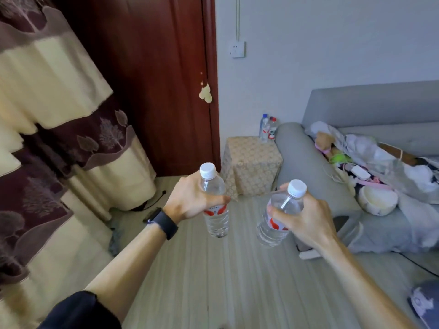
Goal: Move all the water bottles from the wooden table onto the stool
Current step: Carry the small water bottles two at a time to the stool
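A grey sofa [356, 110] stands beside a patterned stool [249, 162] with two bottles [268, 127] at its far right corner. Each hand, left [190, 200] and right [306, 222], grips a white-capped bottle (left [215, 210], right [278, 217]) above the floor.

The bottle [215, 211] in my left hand [190, 200] is clear glossy plastic with a ribbed white cap, like the one [276, 218] in my right hand [301, 222]. The stool [249, 162] wears patterned matt cloth; the door [152, 79] is polished dark wood.
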`<act>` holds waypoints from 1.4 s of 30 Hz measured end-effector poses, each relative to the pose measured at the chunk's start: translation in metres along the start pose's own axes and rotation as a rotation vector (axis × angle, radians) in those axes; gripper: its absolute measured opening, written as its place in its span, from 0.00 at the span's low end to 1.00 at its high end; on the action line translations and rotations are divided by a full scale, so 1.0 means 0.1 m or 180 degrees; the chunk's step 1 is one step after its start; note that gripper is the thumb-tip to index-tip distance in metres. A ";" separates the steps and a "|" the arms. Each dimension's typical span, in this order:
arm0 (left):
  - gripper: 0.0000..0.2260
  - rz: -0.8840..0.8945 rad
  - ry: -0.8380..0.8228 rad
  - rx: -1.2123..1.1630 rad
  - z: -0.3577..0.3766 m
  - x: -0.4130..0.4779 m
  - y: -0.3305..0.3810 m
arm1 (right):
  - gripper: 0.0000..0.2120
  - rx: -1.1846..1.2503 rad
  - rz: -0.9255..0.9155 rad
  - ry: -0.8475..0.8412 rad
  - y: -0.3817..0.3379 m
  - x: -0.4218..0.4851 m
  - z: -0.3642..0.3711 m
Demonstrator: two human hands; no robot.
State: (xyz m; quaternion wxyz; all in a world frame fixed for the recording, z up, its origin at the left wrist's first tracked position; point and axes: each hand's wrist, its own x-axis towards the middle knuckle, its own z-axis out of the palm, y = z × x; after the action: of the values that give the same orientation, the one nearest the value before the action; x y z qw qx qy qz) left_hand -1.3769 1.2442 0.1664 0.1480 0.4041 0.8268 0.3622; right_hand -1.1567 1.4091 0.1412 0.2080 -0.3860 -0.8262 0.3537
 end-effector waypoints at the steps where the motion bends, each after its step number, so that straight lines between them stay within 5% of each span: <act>1: 0.16 0.0023 -0.0049 0.0026 0.05 0.27 0.01 | 0.27 0.0143 0.0052 0.0020 0.06 0.21 -0.02; 7: 0.16 0.0032 -0.0503 0.0063 0.58 1.64 0.12 | 0.16 0.0531 0.0352 -0.0126 0.56 1.31 -0.12; 16: 0.21 -0.0263 -0.0611 0.0207 1.38 3.40 0.29 | 0.28 0.0005 0.0266 -0.0552 1.25 3.21 -0.24; 22: 0.20 -0.0642 -0.0513 0.0089 1.59 4.18 0.11 | 0.24 -0.0674 -0.0247 -0.0957 1.33 4.27 -0.12; 29: 0.23 -0.0920 -0.0604 0.0135 1.80 5.18 -0.46 | 0.23 -0.0763 -0.0148 -0.1378 1.41 5.47 0.33; 42: 0.22 -0.1106 -0.1066 0.0003 2.30 7.10 -0.96 | 0.20 -0.0404 0.0599 -0.1166 1.89 7.34 0.57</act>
State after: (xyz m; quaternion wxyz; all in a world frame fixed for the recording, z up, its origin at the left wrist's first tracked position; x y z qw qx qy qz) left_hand -1.7540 1.8660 -0.0281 0.3429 0.3103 0.8480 0.2589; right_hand -1.5512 2.0466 0.0142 -0.0043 -0.4030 -0.8312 0.3830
